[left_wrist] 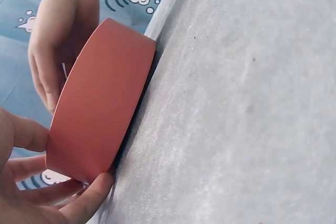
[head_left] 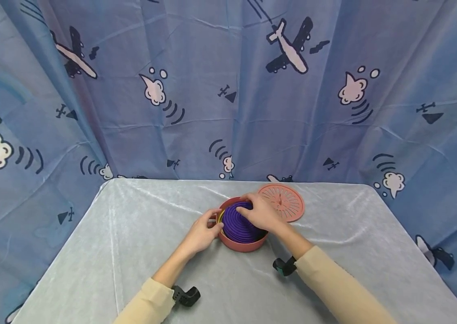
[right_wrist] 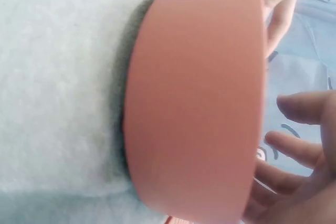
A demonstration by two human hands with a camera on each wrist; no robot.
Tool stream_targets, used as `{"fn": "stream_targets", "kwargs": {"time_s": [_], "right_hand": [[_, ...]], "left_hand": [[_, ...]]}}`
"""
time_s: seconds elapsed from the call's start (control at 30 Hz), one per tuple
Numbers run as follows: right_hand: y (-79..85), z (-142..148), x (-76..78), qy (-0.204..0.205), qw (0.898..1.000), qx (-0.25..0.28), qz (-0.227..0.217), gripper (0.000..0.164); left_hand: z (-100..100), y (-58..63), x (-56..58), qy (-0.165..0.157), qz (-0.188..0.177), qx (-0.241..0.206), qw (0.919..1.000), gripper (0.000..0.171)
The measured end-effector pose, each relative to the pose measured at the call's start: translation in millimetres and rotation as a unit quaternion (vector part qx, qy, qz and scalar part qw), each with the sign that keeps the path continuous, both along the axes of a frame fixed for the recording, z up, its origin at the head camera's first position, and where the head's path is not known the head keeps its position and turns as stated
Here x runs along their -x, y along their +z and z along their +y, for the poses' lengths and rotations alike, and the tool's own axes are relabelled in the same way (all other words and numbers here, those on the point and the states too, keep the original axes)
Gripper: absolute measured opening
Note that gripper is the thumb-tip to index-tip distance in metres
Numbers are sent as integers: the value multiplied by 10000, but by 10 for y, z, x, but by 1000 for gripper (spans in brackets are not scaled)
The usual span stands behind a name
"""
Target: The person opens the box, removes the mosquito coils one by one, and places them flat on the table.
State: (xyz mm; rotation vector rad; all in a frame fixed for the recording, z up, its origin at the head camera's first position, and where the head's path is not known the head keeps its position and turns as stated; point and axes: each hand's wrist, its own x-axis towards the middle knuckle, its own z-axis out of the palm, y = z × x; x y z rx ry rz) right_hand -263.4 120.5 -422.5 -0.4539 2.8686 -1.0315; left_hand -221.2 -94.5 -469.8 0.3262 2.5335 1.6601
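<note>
A round coral-red box (head_left: 241,247) stands on the table, with a wide purple spiral coil (head_left: 238,227) inside it. A thin yellow edge (head_left: 219,217) shows between coil and box wall on the left. My left hand (head_left: 205,231) grips the left side of the box, its fingertips against the wall and rim in the left wrist view. Over the far right part of the box is my right hand (head_left: 261,211), thumb above the coil and fingers toward the far rim. In the right wrist view its fingers are spread beside the opening, some tips hidden by the box.
A coral slotted lid (head_left: 292,210) lies flat behind the box to the right, partly behind the right hand. Pale velvety cloth (head_left: 151,234) covers the table. A blue curtain (head_left: 196,103) with printed planes hangs along the back edge.
</note>
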Motion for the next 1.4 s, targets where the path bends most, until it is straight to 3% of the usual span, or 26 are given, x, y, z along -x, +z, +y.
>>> {"fn": "stream_targets", "kwargs": {"time_s": [0.27, 0.67, 1.0, 1.4], "right_hand": [[-36, -30, 11, -60, 9999, -124, -10, 41], [-62, -21, 18, 191, 9995, -250, 7, 33], [-118, 59, 74, 337, 9964, 759, -159, 29], [-58, 169, 155, 257, 9826, 1511, -1050, 33]], "left_hand": [[2, 13, -2, 18, -26, -41, 10000, 44], [-8, 12, -7, -14, -37, -43, 10000, 44], [-13, 23, -6, -4, -59, 50, 10000, 45], [-22, 30, -4, -3, -40, 128, 9999, 45]]}}
